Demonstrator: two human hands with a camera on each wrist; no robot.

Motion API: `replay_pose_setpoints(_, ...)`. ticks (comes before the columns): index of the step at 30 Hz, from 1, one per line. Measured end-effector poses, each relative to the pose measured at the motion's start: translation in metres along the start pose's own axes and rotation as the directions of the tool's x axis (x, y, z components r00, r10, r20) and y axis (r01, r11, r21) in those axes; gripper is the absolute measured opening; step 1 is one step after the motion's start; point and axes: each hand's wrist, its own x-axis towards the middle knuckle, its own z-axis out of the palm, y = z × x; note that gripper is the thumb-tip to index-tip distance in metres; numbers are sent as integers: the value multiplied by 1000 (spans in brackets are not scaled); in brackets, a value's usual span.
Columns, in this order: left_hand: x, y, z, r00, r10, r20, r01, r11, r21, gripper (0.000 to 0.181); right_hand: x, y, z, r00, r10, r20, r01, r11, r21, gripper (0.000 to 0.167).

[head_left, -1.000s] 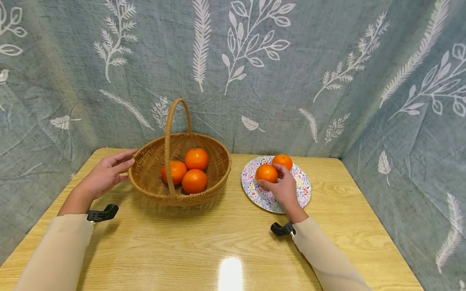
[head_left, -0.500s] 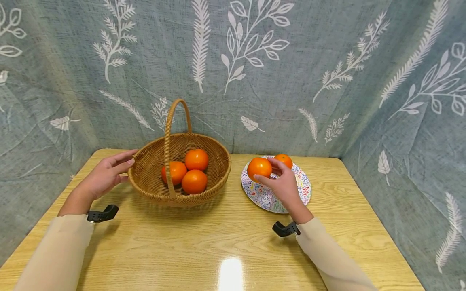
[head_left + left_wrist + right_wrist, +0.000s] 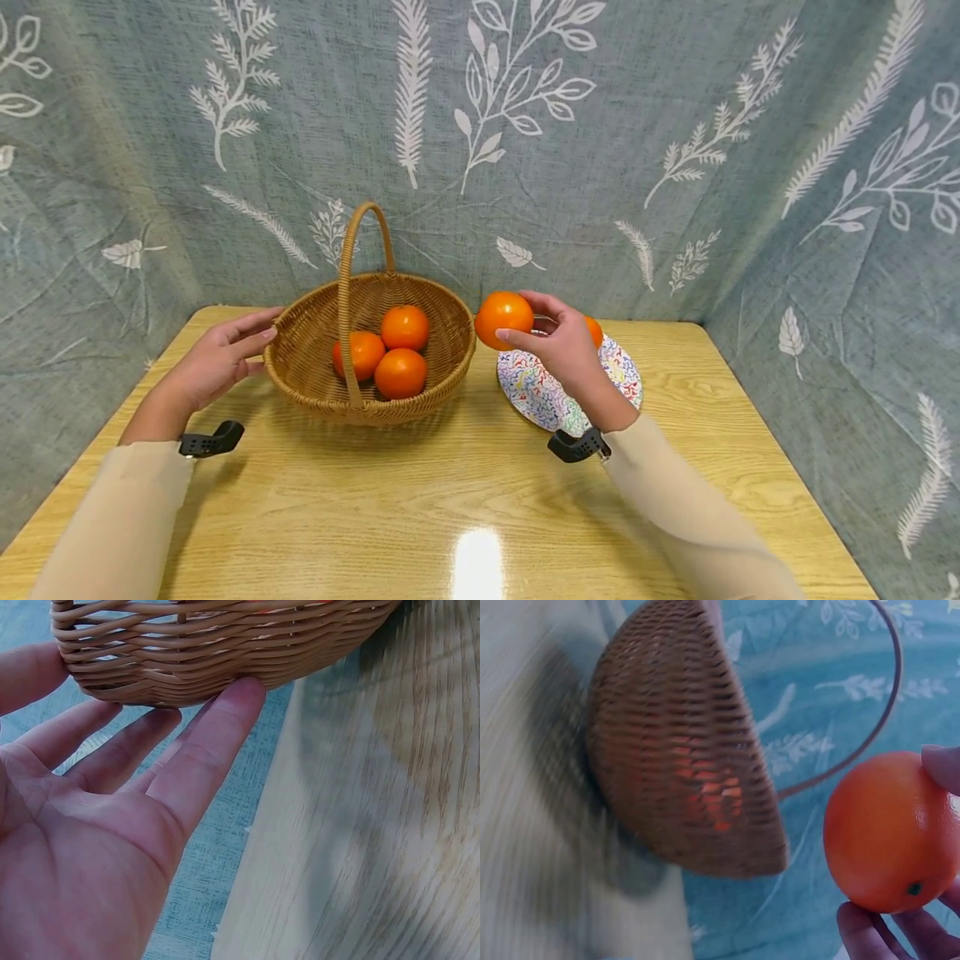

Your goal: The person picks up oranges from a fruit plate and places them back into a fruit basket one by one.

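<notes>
My right hand (image 3: 566, 346) pinches an orange (image 3: 504, 320) between thumb and fingers, held up off the table just right of the wicker basket (image 3: 300, 379). In the right wrist view this orange (image 3: 889, 832) shows a small dark green stem spot. Inside the basket lie three oranges (image 3: 401, 373), partly crossed by its tall arched handle (image 3: 347, 308). My left hand (image 3: 217, 358) rests its fingertips against the basket's left side. From the left wrist, the fingers (image 3: 202, 757) look fairly straight, touching the outer weave.
A round plate (image 3: 536, 400) with a colourful squiggle pattern lies at the right, under my right hand. Another orange (image 3: 594, 332) sits on it, mostly hidden by the hand. Patterned grey-blue cloth (image 3: 450, 233) hangs around the wooden table (image 3: 375, 500).
My right hand has lifted the orange from the plate and carried it up and left toward the basket. The left hand and basket have stayed in place.
</notes>
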Motion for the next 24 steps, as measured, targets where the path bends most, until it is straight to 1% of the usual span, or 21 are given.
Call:
replay_pose_setpoints(6,1,1,1,1000,10,2,-10,1000,2,64,11,-20,14,999,-24,40,22,999,40,61)
replay_pose_setpoints(10,1,1,1,1000,14,5,-14,1000,0,64,20,-28,27,997,-50,59,46,997,69,59)
replay_pose_setpoints(16,2,0,1,1000,15,4,-15,1000,8,65,33,-32,47,993,-67,94,59,995,83,56)
replay_pose_setpoints(24,0,-1,0,1000,1,-3,-1,1000,22,65,48,-36,77,990,-60,125,48,995,92,57)
